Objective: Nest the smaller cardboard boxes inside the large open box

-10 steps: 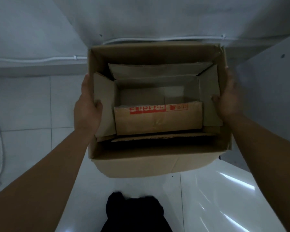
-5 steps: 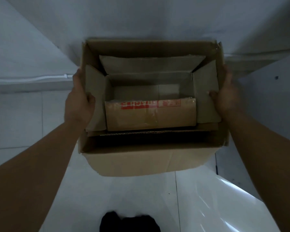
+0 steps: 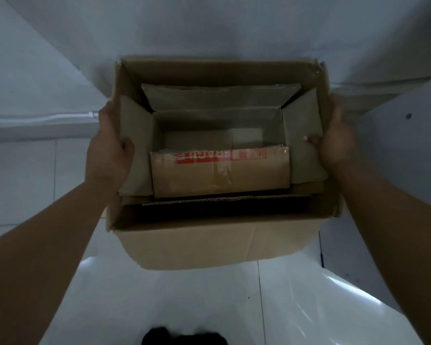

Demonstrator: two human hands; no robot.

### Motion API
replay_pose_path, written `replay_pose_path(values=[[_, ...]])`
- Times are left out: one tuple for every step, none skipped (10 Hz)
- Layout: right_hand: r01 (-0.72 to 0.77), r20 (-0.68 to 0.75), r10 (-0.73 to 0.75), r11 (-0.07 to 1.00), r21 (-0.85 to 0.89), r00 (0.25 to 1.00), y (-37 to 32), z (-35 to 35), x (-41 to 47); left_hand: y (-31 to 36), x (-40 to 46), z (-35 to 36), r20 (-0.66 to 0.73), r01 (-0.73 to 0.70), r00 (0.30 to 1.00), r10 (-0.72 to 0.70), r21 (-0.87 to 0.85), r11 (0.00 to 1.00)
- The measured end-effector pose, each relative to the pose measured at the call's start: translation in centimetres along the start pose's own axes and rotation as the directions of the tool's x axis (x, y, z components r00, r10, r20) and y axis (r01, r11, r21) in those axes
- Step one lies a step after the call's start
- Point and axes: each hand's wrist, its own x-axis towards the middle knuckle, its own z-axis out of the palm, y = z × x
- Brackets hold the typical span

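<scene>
The large open cardboard box (image 3: 209,242) is held up in front of me over the floor. Inside it sits a smaller open box (image 3: 306,135) with its flaps spread, and its near flap with red print (image 3: 220,171) stands up. My left hand (image 3: 108,148) grips the large box's left wall, thumb hooked over the inner flap. My right hand (image 3: 334,140) grips the right wall in the same way, fingertips on the inner box's right flap. A dark gap shows between the inner box and the large box's near wall.
A white tiled floor (image 3: 184,300) lies below, with a bright glare at the lower right. A grey wall (image 3: 209,26) rises straight ahead, with a white cable (image 3: 60,117) along its base at left. A dark foot (image 3: 184,337) shows at the bottom edge.
The box and both hands have shifted slightly left and up in view, closer to the wall. The grip on both sides is unchanged.
</scene>
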Motion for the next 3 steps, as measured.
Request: replay_pose_path(values=[[-0.003, 0.044, 0.003, 1.000, 0.009, 0.999, -0.4, 0.0, -0.6, 0.0, -0.1, 0.2, -0.024, -0.013, 1.000, 0.014, 0.004, 1.000], [-0.001, 0.154, -0.019, 0.992, 0.127, 0.988, -1.7, -1.1, -1.7, 1.0, -0.7, -0.2, 0.009, 0.005, 1.000, -0.004, -0.046, 0.999], [-0.030, 0.254, -0.002, 0.992, 0.122, 0.967, -2.9, -3.1, -3.2, 1.5, -1.7, -1.4, 0.121, 0.046, 0.992, -0.037, -0.065, 0.997]])
